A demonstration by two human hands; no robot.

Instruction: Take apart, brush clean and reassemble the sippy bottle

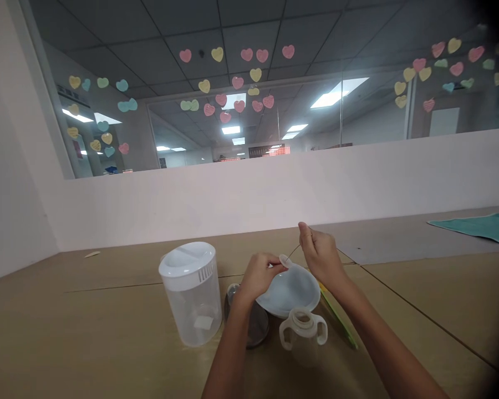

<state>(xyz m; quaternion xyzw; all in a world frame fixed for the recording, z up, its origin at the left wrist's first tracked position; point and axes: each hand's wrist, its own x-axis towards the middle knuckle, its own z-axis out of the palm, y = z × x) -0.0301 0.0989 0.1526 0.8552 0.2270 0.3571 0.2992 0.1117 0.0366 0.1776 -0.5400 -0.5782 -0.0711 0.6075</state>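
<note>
Over a pale translucent bowl point(291, 293), my left hand point(258, 274) pinches a small whitish translucent piece point(285, 260) between thumb and fingertips. My right hand point(320, 254), higher and to the right, is closed on a thin wire-like rod point(293, 252). The rod slants down to the small piece; whether its tip is inside cannot be made out. Just in front of the bowl stands a clear two-handled baby cup point(303, 332), open at the top. A dark see-through round container point(258, 327) is partly hidden behind my left forearm.
A clear plastic pitcher point(191, 305) with a white lid stands left of my hands. Beside my right forearm lies a long green and yellow object point(340, 321). A teal cloth point(478, 228) is at far right. Behind the table rises a low white wall point(249, 194) with a window above.
</note>
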